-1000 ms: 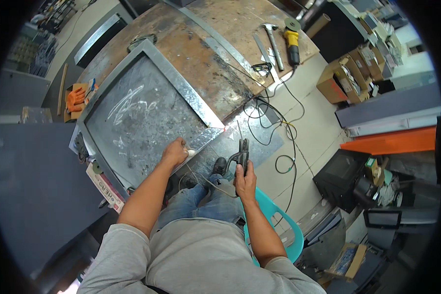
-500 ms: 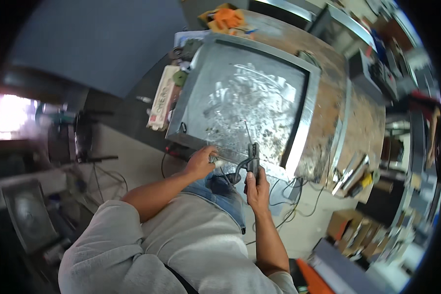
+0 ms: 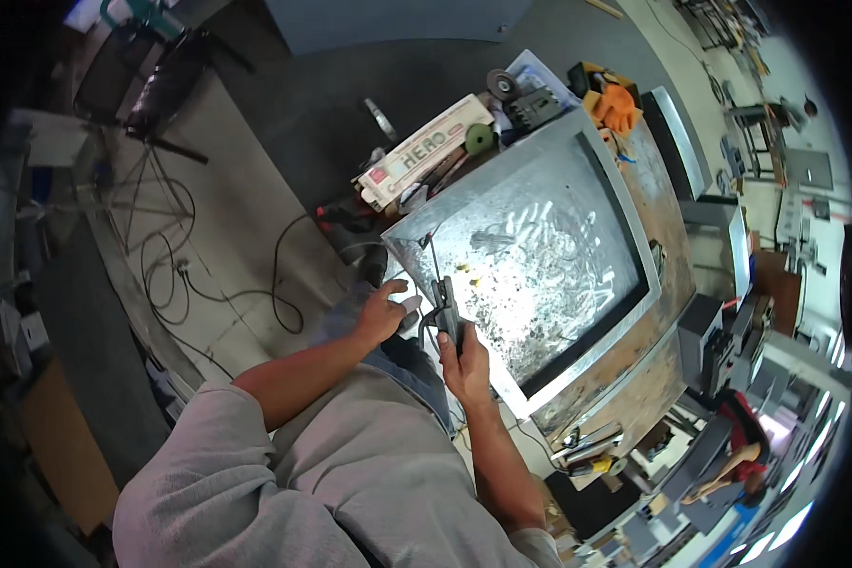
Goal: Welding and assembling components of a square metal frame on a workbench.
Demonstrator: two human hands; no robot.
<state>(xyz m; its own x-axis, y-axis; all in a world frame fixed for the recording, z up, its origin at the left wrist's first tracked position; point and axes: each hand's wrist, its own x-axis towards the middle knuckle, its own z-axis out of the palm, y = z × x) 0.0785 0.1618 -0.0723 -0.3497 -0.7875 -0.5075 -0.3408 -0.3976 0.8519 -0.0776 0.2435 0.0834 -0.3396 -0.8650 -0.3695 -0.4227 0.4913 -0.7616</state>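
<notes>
In my right hand (image 3: 466,367) is a black welding electrode holder (image 3: 448,308), my fingers wrapped round its handle. A thin welding rod (image 3: 434,256) sticks out of its jaws, its end over the near left corner of a framed steel panel (image 3: 587,346). Whether the rod touches the metal I cannot tell. My left hand (image 3: 381,314) is beside the holder at the panel's near edge, its fingers curled. Something small and pale shows at its fingertips, too indistinct to name. Bright smears and dark spots cover the panel's inner face.
The panel lies on a worn wooden workbench (image 3: 677,256). Along its far left side are a long white box (image 3: 426,156), a green disc (image 3: 479,139) and a grinding wheel (image 3: 502,84). Orange gloves (image 3: 616,108) lie beyond. A black cable (image 3: 276,284) loops on the floor. A person in red (image 3: 743,440) is at right.
My view has swung, so the panel appears turned and farther right. The rod end has shifted from over the panel's middle to its near left corner. Both hands keep their grasp.
</notes>
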